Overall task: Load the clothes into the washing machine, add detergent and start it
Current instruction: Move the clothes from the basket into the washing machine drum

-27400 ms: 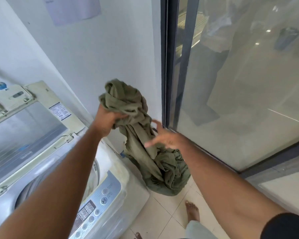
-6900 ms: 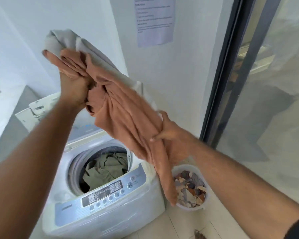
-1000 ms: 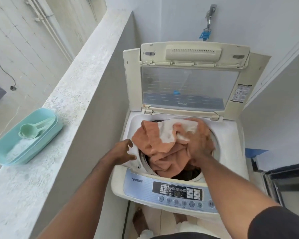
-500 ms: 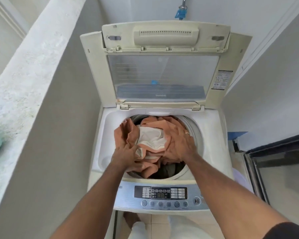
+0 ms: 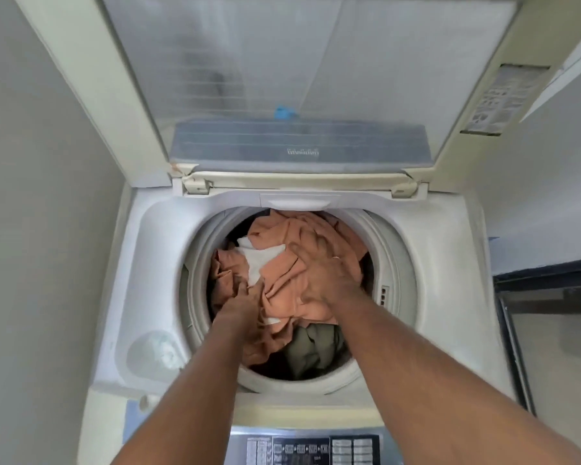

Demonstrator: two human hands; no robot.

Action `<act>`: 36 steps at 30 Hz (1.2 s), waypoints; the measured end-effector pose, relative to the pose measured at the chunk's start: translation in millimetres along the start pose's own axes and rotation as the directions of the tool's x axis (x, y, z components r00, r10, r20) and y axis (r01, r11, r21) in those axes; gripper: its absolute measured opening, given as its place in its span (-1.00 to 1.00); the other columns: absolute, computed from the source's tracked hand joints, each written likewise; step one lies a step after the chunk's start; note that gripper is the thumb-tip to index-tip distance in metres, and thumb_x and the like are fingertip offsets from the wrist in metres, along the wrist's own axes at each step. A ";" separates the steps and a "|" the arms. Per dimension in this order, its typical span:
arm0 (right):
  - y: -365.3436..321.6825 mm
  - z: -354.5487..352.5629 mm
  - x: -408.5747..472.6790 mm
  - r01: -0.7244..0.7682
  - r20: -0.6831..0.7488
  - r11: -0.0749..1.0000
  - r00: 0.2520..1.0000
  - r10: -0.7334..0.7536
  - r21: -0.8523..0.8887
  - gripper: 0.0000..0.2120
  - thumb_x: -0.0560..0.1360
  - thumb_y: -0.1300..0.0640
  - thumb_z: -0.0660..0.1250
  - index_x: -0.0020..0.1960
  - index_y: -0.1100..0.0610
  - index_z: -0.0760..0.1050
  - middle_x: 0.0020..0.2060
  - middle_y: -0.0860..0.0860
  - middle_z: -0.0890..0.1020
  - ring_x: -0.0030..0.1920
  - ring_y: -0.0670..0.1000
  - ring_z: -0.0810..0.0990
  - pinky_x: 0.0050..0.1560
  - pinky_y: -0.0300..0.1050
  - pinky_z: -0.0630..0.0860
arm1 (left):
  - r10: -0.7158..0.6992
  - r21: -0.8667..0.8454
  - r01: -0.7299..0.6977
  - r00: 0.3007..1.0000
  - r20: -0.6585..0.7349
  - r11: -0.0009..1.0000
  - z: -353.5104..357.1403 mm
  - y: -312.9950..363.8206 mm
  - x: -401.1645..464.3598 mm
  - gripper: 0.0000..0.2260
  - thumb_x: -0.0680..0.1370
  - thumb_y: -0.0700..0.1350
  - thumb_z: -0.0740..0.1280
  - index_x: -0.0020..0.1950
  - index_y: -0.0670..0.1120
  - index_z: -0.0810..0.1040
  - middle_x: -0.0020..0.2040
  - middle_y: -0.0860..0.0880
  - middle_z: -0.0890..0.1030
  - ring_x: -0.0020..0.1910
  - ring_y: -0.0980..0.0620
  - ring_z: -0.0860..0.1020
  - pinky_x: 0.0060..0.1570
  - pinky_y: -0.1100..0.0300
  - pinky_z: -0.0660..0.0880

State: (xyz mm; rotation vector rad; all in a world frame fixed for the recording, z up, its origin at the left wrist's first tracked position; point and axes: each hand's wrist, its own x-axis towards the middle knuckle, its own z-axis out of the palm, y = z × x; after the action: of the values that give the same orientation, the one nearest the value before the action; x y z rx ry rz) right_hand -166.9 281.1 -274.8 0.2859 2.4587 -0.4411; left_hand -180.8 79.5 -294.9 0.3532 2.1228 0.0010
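Note:
A white top-loading washing machine [image 5: 446, 263] stands with its lid [image 5: 302, 78] raised. Its round drum opening holds an orange cloth [image 5: 282, 276] with a white cloth [image 5: 259, 260] folded into it, on top of an olive-green garment [image 5: 311, 347]. Both my hands are inside the drum. My right hand [image 5: 322, 266] lies flat on the orange cloth with its fingers spread, pressing down. My left hand [image 5: 245, 303] pushes into the cloth at the left, its fingertips sunk in the folds.
The control panel [image 5: 312, 448] with its buttons sits at the bottom edge. A grey wall [image 5: 41, 196] runs close along the left. On the right is a white wall and a dark door frame [image 5: 544, 273].
The camera has moved closer over the drum. Both hands have pushed the orange and white cloths deeper, from above the rim down into the drum.

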 end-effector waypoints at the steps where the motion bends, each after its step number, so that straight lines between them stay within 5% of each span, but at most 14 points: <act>1: -5.7 12.4 6.1 -0.014 0.008 0.999 1.000 0.014 -0.036 0.18 0.27 0.06 0.66 0.59 -0.33 -0.07 0.58 0.13 -0.12 0.55 0.28 0.15 0.51 0.15 0.26 | -0.018 0.006 0.018 1.000 0.000 1.000 3.6 -2.3 4.1 0.08 0.40 0.14 0.52 0.64 0.08 -0.20 0.63 -0.18 0.01 0.52 -0.22 0.31 0.41 -0.08 0.38; 5: -23.2 42.8 36.5 -0.068 0.071 0.997 0.995 0.071 -0.048 0.00 0.40 0.09 0.55 0.56 -0.37 0.00 0.54 0.18 0.06 0.37 0.28 0.39 0.34 0.08 0.49 | -0.084 0.016 0.090 0.970 -0.227 0.996 -3.3 -2.4 18.3 -0.20 0.28 0.20 0.49 0.39 0.15 0.13 0.20 -0.07 0.58 0.17 -0.20 0.59 0.04 -0.06 0.48; 8: -25.1 46.3 63.9 -0.060 0.113 0.997 0.991 0.064 -0.045 -0.03 0.39 0.00 0.55 0.57 -0.35 0.01 0.48 0.19 0.25 0.34 0.26 0.43 0.29 0.11 0.52 | -0.073 -0.007 0.073 0.973 -0.220 0.997 -7.2 0.5 37.8 -0.13 0.39 0.04 0.50 0.53 0.19 0.02 0.25 -0.14 0.53 0.19 -0.24 0.58 0.07 -0.09 0.51; 14: -5.8 88.5 75.1 0.030 0.016 0.996 0.999 -0.032 0.081 -0.34 0.54 0.12 0.37 0.51 -0.31 0.22 0.42 0.06 0.35 0.26 0.21 0.51 0.16 -0.03 0.54 | -0.022 -0.145 0.016 0.999 -0.039 0.989 11.6 -3.1 63.8 0.01 0.40 0.08 0.51 0.64 0.21 -0.12 0.45 -0.19 0.35 0.38 -0.27 0.42 0.35 -0.06 0.39; 17: 6.7 96.9 71.3 0.062 0.035 0.998 0.997 -0.062 -0.006 -0.25 0.54 0.14 0.38 0.55 -0.30 0.10 0.55 0.02 0.15 0.39 0.23 0.40 0.28 -0.04 0.50 | 0.006 -0.149 -0.008 1.000 -0.016 0.989 12.8 -4.5 60.8 0.00 0.39 0.02 0.53 0.62 0.24 -0.08 0.47 -0.16 0.31 0.40 -0.25 0.40 0.36 -0.06 0.38; 19: 7.8 83.1 59.2 0.093 0.107 0.992 0.989 -0.102 0.086 -0.25 0.53 0.07 0.40 0.54 -0.31 0.09 0.57 0.06 0.08 0.49 0.29 0.27 0.33 0.02 0.51 | 0.012 -0.152 -0.017 0.999 -0.034 0.988 7.1 -1.0 49.3 -0.02 0.37 -0.02 0.53 0.62 0.21 -0.02 0.43 -0.16 0.35 0.38 -0.25 0.42 0.33 -0.06 0.40; 22: 3.5 52.7 38.4 -0.069 0.136 0.992 0.989 0.054 0.109 0.04 0.38 0.09 0.57 0.53 -0.42 -0.05 0.59 -0.03 -0.21 0.55 0.35 0.05 0.49 0.28 0.29 | 0.005 -0.126 -0.021 0.993 -0.121 0.992 -5.9 6.1 22.0 -0.14 0.38 -0.02 0.51 0.57 0.16 0.11 0.34 -0.15 0.46 0.29 -0.26 0.51 0.24 -0.09 0.47; 25: -1.4 25.8 6.8 0.005 0.029 0.988 1.000 -0.009 0.155 -0.05 0.45 0.17 0.49 0.55 -0.38 0.01 0.59 -0.04 -0.22 0.55 0.35 0.07 0.46 0.29 0.32 | 0.001 -0.126 -0.038 0.961 -0.277 0.991 -17.8 19.2 -12.3 -0.38 0.46 -0.03 0.39 0.49 0.09 0.27 0.28 -0.11 0.50 0.20 -0.24 0.56 0.12 -0.10 0.52; 27: -2.4 1.7 -19.3 0.075 -0.135 0.956 0.990 -0.037 0.283 -0.41 0.56 0.07 0.25 0.52 -0.27 0.21 0.58 -0.01 0.02 0.44 0.31 0.28 0.39 0.24 0.41 | 0.009 -0.156 -0.079 0.916 -0.401 0.985 -25.4 31.8 -34.1 -0.55 0.49 -0.08 0.35 0.38 0.00 0.41 0.22 -0.11 0.52 0.16 -0.22 0.56 0.08 -0.09 0.54; 29: 0.7 -21.7 -46.7 0.142 -0.345 0.957 0.937 -0.047 0.255 -0.55 0.59 -0.07 0.11 0.45 -0.04 0.37 0.46 0.06 0.36 0.36 0.18 0.43 0.36 0.12 0.45 | 0.023 -0.203 -0.145 0.862 -0.506 0.968 -32.9 47.5 -54.2 -0.74 0.52 -0.09 0.36 0.20 -0.05 0.50 0.11 -0.10 0.55 0.07 -0.20 0.58 0.04 -0.08 0.56; 34: 26.8 -70.8 -121.8 0.250 -0.580 0.966 0.798 -0.164 0.072 -0.60 0.52 -0.02 0.12 0.17 0.10 0.60 0.02 0.10 0.66 0.04 0.14 0.61 0.09 0.01 0.54 | 0.113 -0.150 -0.276 0.745 -0.658 0.950 -46.2 107.7 -95.5 -0.89 0.52 -0.13 0.40 0.01 -0.12 0.56 -0.10 -0.07 0.63 -0.08 -0.15 0.61 -0.14 0.14 0.49; 36: 43.0 -82.7 -158.3 0.279 -0.686 0.960 0.703 -0.187 0.024 -0.81 0.48 0.10 0.34 0.07 0.05 0.62 -0.13 0.10 0.67 -0.12 0.13 0.64 -0.12 -0.02 0.58 | 0.149 -0.121 -0.299 0.737 -0.659 0.946 -47.5 137.0 -115.3 -0.94 0.53 -0.14 0.37 -0.02 -0.08 0.58 -0.11 -0.05 0.65 -0.11 -0.13 0.61 -0.11 0.09 0.56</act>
State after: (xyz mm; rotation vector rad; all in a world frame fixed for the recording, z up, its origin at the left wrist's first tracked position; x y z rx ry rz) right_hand -73.8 336.4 -126.3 0.2056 3.2242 -0.7027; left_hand -127.2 188.2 -154.9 0.5329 2.7106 0.5797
